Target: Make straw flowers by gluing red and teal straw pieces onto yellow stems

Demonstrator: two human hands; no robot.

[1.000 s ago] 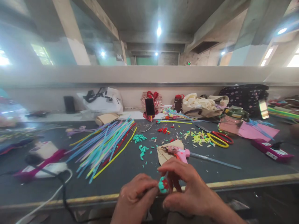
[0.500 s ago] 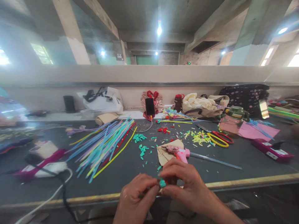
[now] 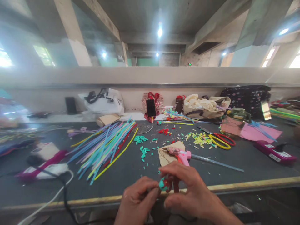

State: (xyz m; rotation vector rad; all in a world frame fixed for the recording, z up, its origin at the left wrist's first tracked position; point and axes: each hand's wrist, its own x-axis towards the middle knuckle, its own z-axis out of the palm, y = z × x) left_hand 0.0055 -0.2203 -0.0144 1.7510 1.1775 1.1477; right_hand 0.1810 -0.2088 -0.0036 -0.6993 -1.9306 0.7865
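Observation:
A small teal and red ball-shaped piece [image 3: 163, 184] is pinched at its left side by the fingertips of my left hand [image 3: 140, 198], near the table's front edge. My right hand [image 3: 189, 190] curves around the piece from the right, its thumb and index finger spread apart; whether its other fingers touch the piece is unclear. Just beyond, a pink glue gun [image 3: 181, 154] with a long clear glue stick [image 3: 217, 163] lies on a beige pad [image 3: 165, 157]. Teal bits [image 3: 140, 139], red bits [image 3: 164, 131] and yellow bits [image 3: 200, 139] are scattered past it.
Many coloured strips [image 3: 110, 147] lie to the left. Scissors [image 3: 221, 140] with red and yellow handles and a green-lidded jug [image 3: 234, 122] are to the right. Behind stands a phone [image 3: 151, 108] on a cable. Purple power strips [image 3: 275, 152] flank both sides.
My right hand's thumb and index finger have opened away from the piece. More of its teal and red surface now shows. My left hand still pinches it.

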